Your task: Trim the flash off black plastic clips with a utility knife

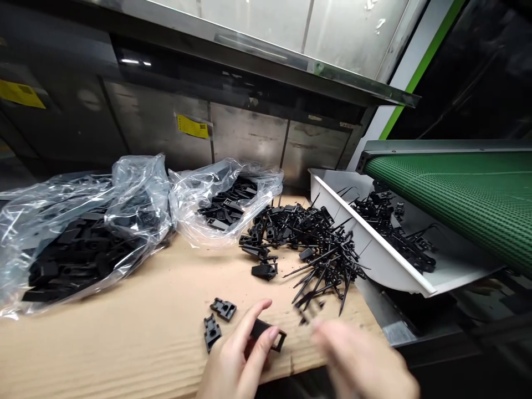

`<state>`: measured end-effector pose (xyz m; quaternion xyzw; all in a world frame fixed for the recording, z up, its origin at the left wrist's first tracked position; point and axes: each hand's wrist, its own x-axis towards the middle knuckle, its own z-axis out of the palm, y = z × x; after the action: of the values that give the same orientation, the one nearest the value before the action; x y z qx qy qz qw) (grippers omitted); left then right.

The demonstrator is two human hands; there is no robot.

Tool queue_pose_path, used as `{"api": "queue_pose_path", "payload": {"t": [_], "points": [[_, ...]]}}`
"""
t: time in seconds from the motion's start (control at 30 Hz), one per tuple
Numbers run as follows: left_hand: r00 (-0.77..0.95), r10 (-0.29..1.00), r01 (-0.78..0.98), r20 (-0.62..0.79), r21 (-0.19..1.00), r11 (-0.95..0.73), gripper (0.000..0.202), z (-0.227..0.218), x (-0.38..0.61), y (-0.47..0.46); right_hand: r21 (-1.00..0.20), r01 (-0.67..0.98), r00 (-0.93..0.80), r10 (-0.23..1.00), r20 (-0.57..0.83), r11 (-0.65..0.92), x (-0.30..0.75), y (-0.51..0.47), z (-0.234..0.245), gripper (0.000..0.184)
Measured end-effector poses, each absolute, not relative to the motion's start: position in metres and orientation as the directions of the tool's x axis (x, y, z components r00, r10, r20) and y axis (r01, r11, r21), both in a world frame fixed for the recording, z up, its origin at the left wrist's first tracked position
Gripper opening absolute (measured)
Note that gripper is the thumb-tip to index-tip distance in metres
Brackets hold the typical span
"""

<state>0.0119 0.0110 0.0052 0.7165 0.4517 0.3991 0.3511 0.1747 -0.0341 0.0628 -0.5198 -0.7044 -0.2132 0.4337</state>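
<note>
My left hand [239, 357] is closed around a black rectangular plastic housing [261, 331], whose open end faces right. Just left of that hand, two small black plastic clips [223, 309] lie on the wooden board [166, 310]. My right hand [361, 357] is smeared by motion at the board's right front edge. A small black plastic part [306, 311], blurred as well, shows at its fingertips and seems pinched there. Beyond the hands spreads a heap of black plastic parts with thin spiky stems [328, 255].
Two clear plastic bags [137, 172] of black parts stand at the back left and middle. On the right, a white tray [374, 257] holds more black parts below a green conveyor belt [457, 194]. A metal ledge [266, 52] runs across the back.
</note>
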Motion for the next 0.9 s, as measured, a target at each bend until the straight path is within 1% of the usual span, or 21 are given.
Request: {"api": "queue_pose_path", "payload": {"t": [0.03,0.07,0.1,0.13,0.17,0.23,0.27,0.3,0.33,0.37,0.43,0.53,0.73,0.9], "points": [[0.285,0.907,0.395,0.31,0.824,-0.406,0.025,0.006,0.01,0.013,-0.143,0.94,-0.043,0.525,0.85,0.309,0.188,-0.029,0.07,0.018],[0.31,0.879,0.419,0.363,0.777,-0.469,0.019,0.007,0.008,0.013,-0.089,0.978,-0.017,0.494,0.869,0.19,0.203,-0.023,0.077,0.018],[0.342,0.848,0.439,0.406,0.729,-0.526,0.016,0.009,0.007,0.014,-0.084,0.987,0.004,0.505,0.863,0.135,0.216,-0.018,0.083,0.018],[0.378,0.82,0.456,0.429,0.685,-0.569,0.016,0.01,0.005,0.014,-0.092,0.99,0.019,0.544,0.839,0.107,0.226,-0.013,0.088,0.02],[0.411,0.801,0.474,0.436,0.649,-0.596,0.017,0.011,0.004,0.013,-0.093,0.993,0.04,0.568,0.822,0.065,0.233,-0.01,0.091,0.027],[0.451,0.773,0.514,0.446,0.579,-0.633,0.015,0.01,0.003,0.013,-0.112,0.993,0.067,0.642,0.764,0.03,0.234,-0.01,0.087,0.036],[0.47,0.758,0.529,0.452,0.543,-0.652,0.016,0.009,0.003,0.013,-0.119,0.991,0.038,0.709,0.705,0.065,0.23,-0.014,0.082,0.036],[0.493,0.743,0.537,0.451,0.514,-0.669,0.019,0.008,0.003,0.012,-0.13,0.982,-0.029,0.792,0.61,0.136,0.223,-0.019,0.074,0.034],[0.521,0.731,0.537,0.44,0.497,-0.682,0.021,0.007,0.003,0.012,-0.14,0.963,-0.135,0.861,0.49,0.23,0.216,-0.024,0.065,0.034],[0.548,0.723,0.529,0.42,0.496,-0.689,0.023,0.007,0.004,0.011,-0.151,0.943,-0.216,0.893,0.394,0.295,0.208,-0.029,0.056,0.036],[0.574,0.728,0.513,0.376,0.527,-0.677,0.023,0.007,0.004,0.01,-0.135,0.942,-0.251,0.913,0.321,0.306,0.196,-0.036,0.038,0.035],[0.558,0.743,0.514,0.368,0.55,-0.658,0.025,0.008,0.004,0.008,-0.141,0.951,-0.22,0.923,0.315,0.274,0.19,-0.038,0.023,0.034],[0.577,0.732,0.501,0.363,0.55,-0.668,0.023,0.008,0.0,0.009,-0.363,0.895,-0.138,0.935,0.327,0.259,0.19,-0.036,0.022,0.025],[0.571,0.721,0.523,0.393,0.502,-0.688,0.023,0.009,0.0,0.007,-0.352,0.889,-0.162,0.921,0.355,0.292,0.182,-0.034,0.023,0.028]]}}
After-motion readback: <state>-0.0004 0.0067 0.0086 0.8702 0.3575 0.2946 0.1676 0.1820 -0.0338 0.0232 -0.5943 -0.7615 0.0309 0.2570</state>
